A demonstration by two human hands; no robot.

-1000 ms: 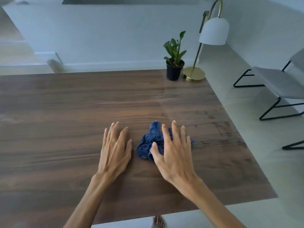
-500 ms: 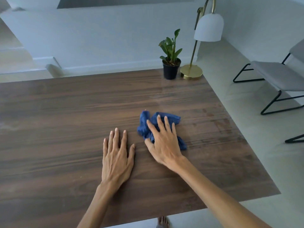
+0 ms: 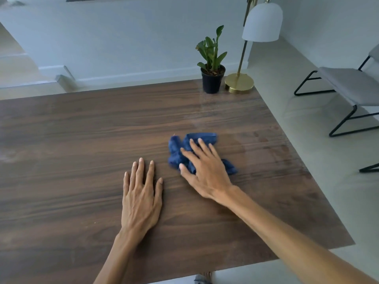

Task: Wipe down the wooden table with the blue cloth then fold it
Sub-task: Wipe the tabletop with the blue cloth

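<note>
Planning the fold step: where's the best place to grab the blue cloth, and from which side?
Probably the long roll at the far edge of the blue cloth: it sticks out clear of the right hand pressing the bunched middle. Come from above and the far side, pinching with fingertips; the rest is crumpled flat on the wooden table.

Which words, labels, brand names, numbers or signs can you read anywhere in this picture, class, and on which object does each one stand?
None: no readable text shows anywhere.
Crumpled blue cloth under the right hand: no tag or print visible.
Small black plastic plant pot: plain.
Round brass lamp base and white dome lampshade: plain.
Dark wooden table: only wood grain.
</note>
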